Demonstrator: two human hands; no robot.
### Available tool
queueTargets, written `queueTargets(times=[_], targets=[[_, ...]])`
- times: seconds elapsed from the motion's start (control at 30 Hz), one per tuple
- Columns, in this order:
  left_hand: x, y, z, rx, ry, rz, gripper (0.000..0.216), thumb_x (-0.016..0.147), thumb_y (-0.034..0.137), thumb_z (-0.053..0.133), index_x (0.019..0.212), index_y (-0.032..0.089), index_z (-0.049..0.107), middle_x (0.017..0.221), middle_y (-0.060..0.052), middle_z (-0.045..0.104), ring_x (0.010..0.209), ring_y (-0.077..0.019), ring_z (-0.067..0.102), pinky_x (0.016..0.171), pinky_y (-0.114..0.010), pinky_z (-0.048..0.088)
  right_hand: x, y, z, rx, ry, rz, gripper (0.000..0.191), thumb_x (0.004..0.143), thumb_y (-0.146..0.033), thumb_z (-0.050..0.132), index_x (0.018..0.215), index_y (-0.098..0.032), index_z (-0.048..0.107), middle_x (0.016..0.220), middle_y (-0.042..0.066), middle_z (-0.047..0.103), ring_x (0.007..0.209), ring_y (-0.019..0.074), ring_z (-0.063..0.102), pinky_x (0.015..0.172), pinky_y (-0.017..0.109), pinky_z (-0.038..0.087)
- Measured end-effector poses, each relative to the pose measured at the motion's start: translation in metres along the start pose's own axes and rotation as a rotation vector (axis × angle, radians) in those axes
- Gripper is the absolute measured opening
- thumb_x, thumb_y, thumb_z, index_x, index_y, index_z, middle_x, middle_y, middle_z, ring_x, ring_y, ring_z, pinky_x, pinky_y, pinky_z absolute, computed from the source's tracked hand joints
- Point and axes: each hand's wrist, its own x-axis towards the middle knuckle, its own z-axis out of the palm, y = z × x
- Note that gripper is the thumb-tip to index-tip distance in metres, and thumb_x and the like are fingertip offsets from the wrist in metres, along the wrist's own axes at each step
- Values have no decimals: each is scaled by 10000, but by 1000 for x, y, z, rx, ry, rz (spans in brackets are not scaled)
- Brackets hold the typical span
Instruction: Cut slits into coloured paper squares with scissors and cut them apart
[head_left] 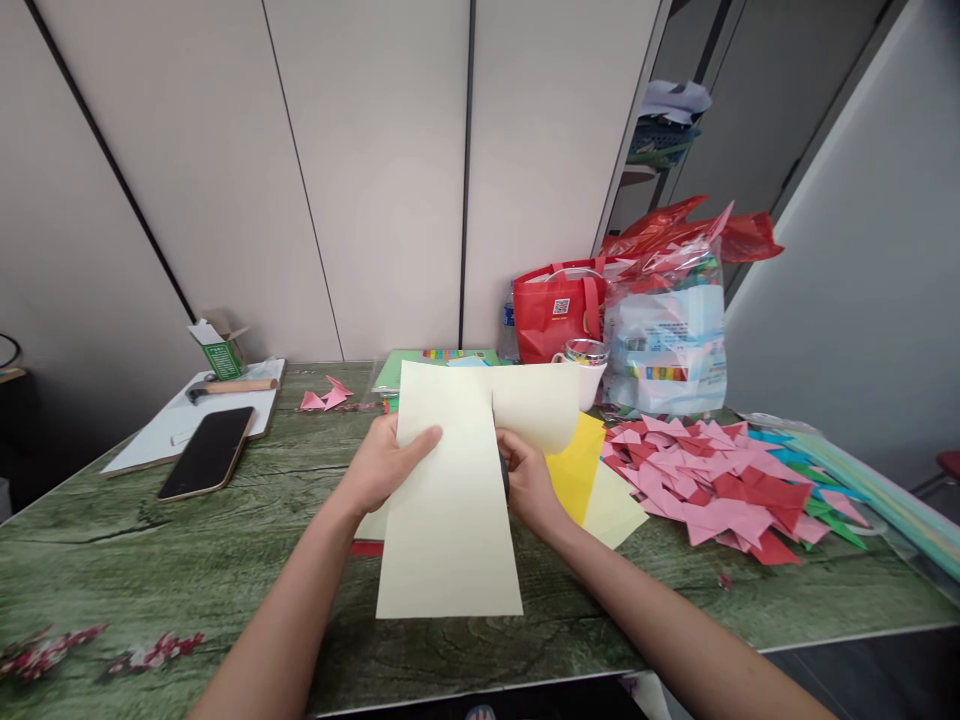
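A cream sheet of paper (450,500) is held up over the table, with a slit running down from its top edge. To the right of the slit, a strip (536,400) curls outward. My left hand (386,465) grips the sheet's left edge, thumb on the front and fingers behind. My right hand (529,480) is closed at the lower end of the slit around scissors (505,478); only a bit of dark handle and a thin dark blade line show. Behind the hands lie a yellow sheet (576,470) and a cream sheet (619,510).
Folded pink and red paper pieces (712,480) are heaped at right, beside long pastel strips (885,480). Behind stand a white mug (591,380), red bag (555,320) and stuffed plastic bag (664,340). At left lie a phone (208,453), a hammer (236,387) and a green box (221,350).
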Motion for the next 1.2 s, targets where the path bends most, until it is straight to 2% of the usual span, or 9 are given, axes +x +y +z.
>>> queueTargets(times=[0.63, 0.97, 1.2], targets=[[1, 0, 1, -17, -9, 3, 270, 687, 354, 589, 864, 151, 587, 892, -72, 667, 639, -170, 624, 532, -270, 494, -2, 1, 0, 13, 29, 0, 193, 633, -211, 600, 821, -167, 592, 696, 14, 658, 731, 197, 608, 561, 269, 479], [-1, 1, 1, -1, -37, -18, 237, 692, 345, 592, 833, 155, 595, 843, -56, 673, 619, -157, 620, 515, -254, 493, 1, 2, -1, -6, 48, -23, 256, 633, -173, 589, 889, -168, 583, 858, 42, 644, 727, 170, 590, 624, 275, 472], [-4, 3, 2, -17, -72, -23, 229, 692, 338, 600, 826, 152, 594, 804, -43, 671, 589, -142, 612, 504, -243, 494, 3, -2, -5, -72, 78, -93, 300, 622, -147, 594, 920, -171, 577, 892, 37, 631, 737, 160, 576, 634, 261, 464]])
